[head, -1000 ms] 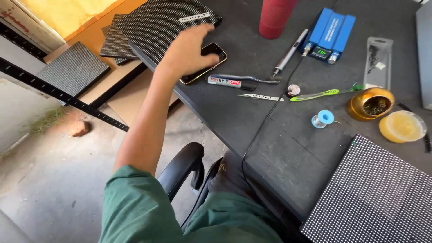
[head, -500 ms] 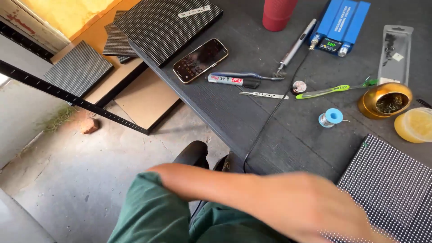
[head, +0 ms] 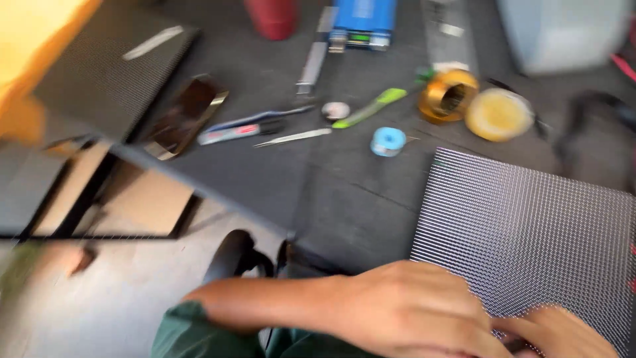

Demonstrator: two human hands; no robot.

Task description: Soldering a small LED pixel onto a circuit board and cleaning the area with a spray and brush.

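Note:
A large dotted LED panel lies on the dark table at the lower right. My left hand reaches across from a green sleeve and rests, fingers curled, at the panel's near left corner. My right hand is only partly in view at the bottom edge, touching the left hand over the panel's near edge. Something small and dark shows between them; blur hides what it is and whether either hand grips it.
Further back lie a phone, a marker, tweezers, a green tool, a blue spool, a brass tin and a yellow lid. A second panel sits at the far left.
My left hand left the phone at the far left and swept down to the near edge of the big panel. The right hand has come into view beside it. The camera dipped closer.

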